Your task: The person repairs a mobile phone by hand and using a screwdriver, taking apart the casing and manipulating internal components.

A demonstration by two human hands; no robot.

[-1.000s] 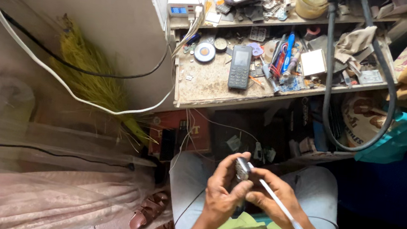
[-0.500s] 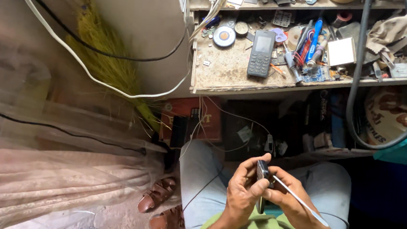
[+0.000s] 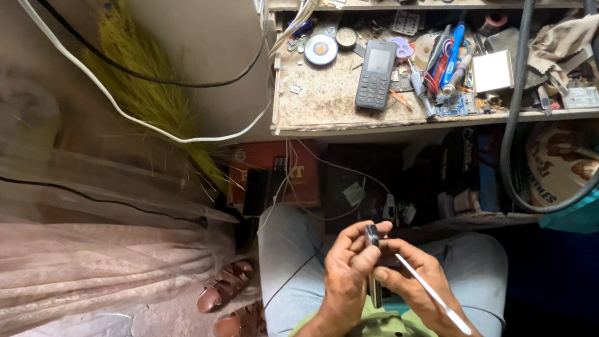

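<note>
1. Over the lap, below the front edge of the workbench (image 3: 332,124): left hand (image 3: 348,274) with its fingers wrapped round a small dark handset (image 3: 374,280), held edge-on and upright; the thumb rests near its top end.
2. Right hand (image 3: 412,283): fingers pinched on a slim white tool (image 3: 433,296), which slants down to the right; its tip meets the handset's side just under the left thumb.
3. Step in hand, as judged: working the tool tip along the handset's seam or into a slot on its edge. Which of the two cannot be told; the contact point is too small.
4. Next move, as judged: calls for a steady left-hand hold and light, fine pressure from the tool, since the tip could skid off the narrow edge.
5. On the workbench, near its middle: a dark keypad phone (image 3: 375,74) lying flat, face up, well apart from both hands.
6. Right of that phone: a cluster of pens and drivers (image 3: 443,58), touching one another.
7. Left of the bench, against the wall: a green broom (image 3: 141,82).
8. On the floor: brown sandals (image 3: 230,300).
</note>
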